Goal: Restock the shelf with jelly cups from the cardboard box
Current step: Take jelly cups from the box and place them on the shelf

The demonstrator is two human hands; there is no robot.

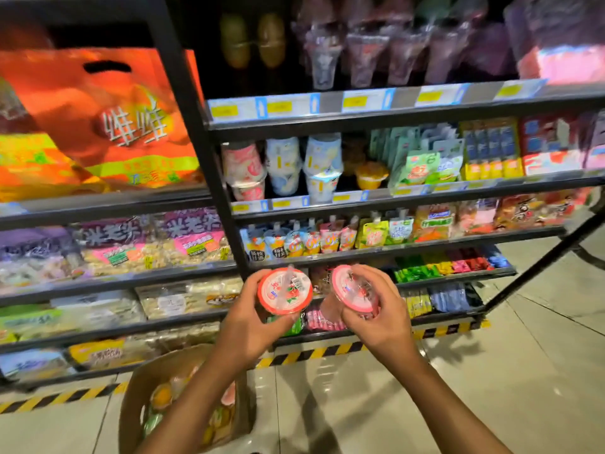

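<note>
Black metal shelves (pixel 393 121) crammed with snacks face you. Your left hand (pixel 248 322) grips a round red-rimmed jelly cup (pixel 284 291), your right hand (pixel 384 317) a second, tilted red-lidded jelly cup (pixel 355 291) just beside it. Near left, an open brown cardboard box (pixel 131 414) sits on the tiled floor (pixel 425 404).

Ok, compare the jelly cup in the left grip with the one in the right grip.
Pose: the left jelly cup turns its lid squarely to the camera, a full circle; the right jelly cup is tipped, its lid an oval with the pink side showing. Cover: the left grip leaves the left cup's lid almost bare; the right grip wraps over the right cup's rim. Both have red-rimmed lids with red fruit print.
</note>
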